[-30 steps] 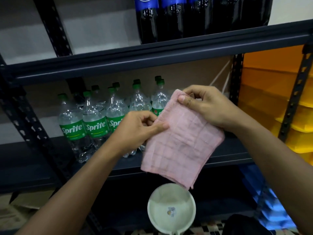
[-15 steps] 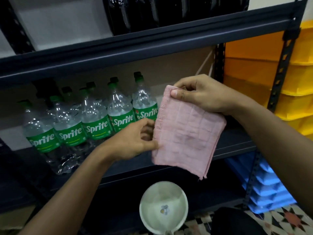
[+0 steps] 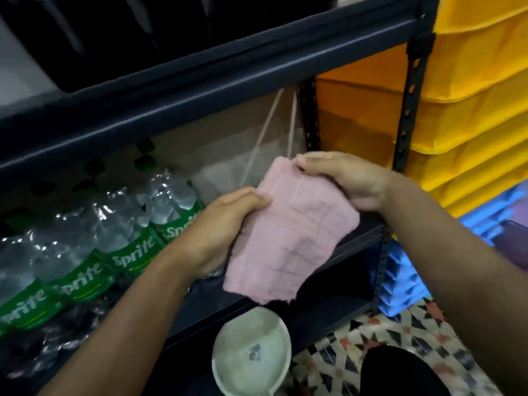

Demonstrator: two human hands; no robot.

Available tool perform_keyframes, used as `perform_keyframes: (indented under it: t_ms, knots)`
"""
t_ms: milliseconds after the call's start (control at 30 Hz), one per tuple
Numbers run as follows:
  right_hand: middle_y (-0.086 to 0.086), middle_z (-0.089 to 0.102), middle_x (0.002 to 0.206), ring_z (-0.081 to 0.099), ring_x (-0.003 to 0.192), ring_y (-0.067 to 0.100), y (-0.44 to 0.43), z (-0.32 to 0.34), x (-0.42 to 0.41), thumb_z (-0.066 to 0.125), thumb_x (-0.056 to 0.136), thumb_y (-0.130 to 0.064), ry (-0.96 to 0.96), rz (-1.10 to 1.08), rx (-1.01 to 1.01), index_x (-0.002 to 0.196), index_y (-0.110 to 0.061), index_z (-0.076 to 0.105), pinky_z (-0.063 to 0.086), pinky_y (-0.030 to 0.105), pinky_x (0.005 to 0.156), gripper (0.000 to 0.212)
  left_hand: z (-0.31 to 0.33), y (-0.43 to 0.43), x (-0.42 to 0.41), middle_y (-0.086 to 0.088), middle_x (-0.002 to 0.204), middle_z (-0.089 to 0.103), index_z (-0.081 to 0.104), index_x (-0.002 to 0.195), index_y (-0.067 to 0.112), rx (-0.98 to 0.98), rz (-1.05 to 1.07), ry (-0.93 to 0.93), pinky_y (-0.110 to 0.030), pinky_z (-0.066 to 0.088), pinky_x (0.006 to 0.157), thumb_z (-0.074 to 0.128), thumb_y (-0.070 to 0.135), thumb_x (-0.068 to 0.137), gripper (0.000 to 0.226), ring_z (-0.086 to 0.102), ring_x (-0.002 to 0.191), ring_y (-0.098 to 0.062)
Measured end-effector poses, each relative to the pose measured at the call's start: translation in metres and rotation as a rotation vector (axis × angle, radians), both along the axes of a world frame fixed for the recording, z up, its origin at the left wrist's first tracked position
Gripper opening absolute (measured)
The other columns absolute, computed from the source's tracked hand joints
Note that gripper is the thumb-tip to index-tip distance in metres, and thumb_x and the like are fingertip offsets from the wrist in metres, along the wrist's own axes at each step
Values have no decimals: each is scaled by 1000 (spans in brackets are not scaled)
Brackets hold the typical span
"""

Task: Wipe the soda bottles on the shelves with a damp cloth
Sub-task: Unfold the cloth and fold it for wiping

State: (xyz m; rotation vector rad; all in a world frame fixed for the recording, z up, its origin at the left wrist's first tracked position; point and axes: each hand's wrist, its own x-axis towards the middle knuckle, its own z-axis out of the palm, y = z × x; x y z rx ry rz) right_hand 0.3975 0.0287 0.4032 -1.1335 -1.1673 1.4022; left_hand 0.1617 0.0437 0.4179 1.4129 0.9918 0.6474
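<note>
Shelf (image 3: 200, 81) blurred, bottles (image 3: 125, 252) cut off, cloth (image 3: 291, 232) gripped

A dark metal shelving rack (image 3: 200, 78) with perforated uprights (image 3: 411, 90) fills the view, a brown cardboard panel (image 3: 228, 132) behind its middle level. Beside it on the right are stacked yellow bins (image 3: 471, 110), stacked blue crates (image 3: 400, 284) below them, and a floor (image 3: 328, 364) of patterned geometric tiles

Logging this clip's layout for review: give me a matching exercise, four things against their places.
Things: 1 pink cloth; 2 Sprite bottles; 3 white bowl; 4 yellow bins.
Places: A stacked right of the rack; B on the rack's shelf, left side; C held by left hand and right hand; D below the cloth.
Pairs: 1-C; 2-B; 3-D; 4-A.
</note>
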Motion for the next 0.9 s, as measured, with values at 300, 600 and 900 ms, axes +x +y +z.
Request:
perform_keyframes:
  t_ms: [300, 600, 900]
  knots:
    - [21, 62, 140, 64, 123, 41, -93, -2, -6, 41, 94, -76, 1057, -219, -572, 135, -7, 66, 46, 53, 106, 84, 82, -42, 49, -20, 110, 75, 77, 118, 5, -549, 200, -15, -52, 57, 98, 70, 37, 87, 45, 72, 102, -37]
    - [18, 56, 147, 56, 134, 34, -181, 143, -24, 62, 95, -51, 1002, -182, -640, 142, -9, 60, 39, 51, 114, 64, 165, -131, 32, -16, 114, 79, 73, 125, 6, -767, 359, -51, -44, 57, 88, 54, 29, 104, 36, 71, 111, -34]
    - [15, 72, 124, 69, 116, 28, -182, 220, -73, 58, 101, -15, 321, -39, -627, 135, -6, 61, 58, 41, 93, 35, 210, -161, -51, -15, 117, 77, 72, 119, 6, -630, 424, -63, -45, 56, 94, 51, 29, 108, 33, 70, 110, -29]
